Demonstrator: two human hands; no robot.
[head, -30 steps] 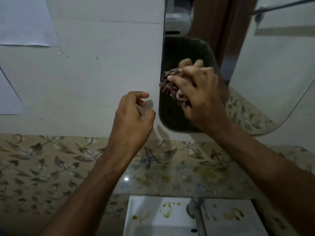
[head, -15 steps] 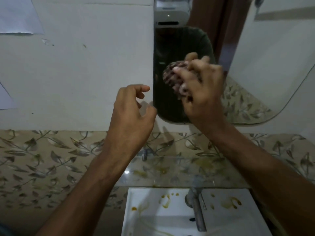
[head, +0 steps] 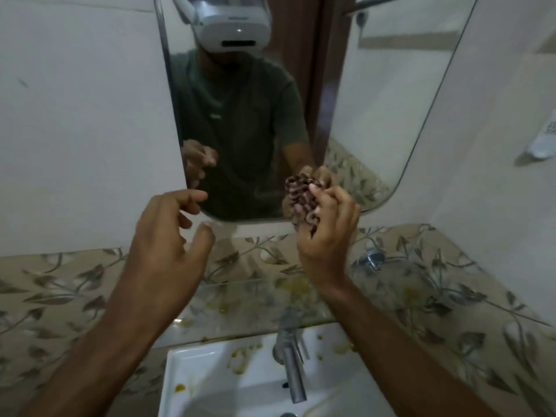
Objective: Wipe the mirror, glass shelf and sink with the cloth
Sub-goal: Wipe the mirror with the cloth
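Below the mirror, tap and stained glass shelf overhang the sink

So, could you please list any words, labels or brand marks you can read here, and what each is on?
None can be read.
Headset reflected in the mirror: small mark, blurred.
Shirt in the reflection: small pale chest mark, illegible.
White tube at the right edge: dark print, cut off and blurred.
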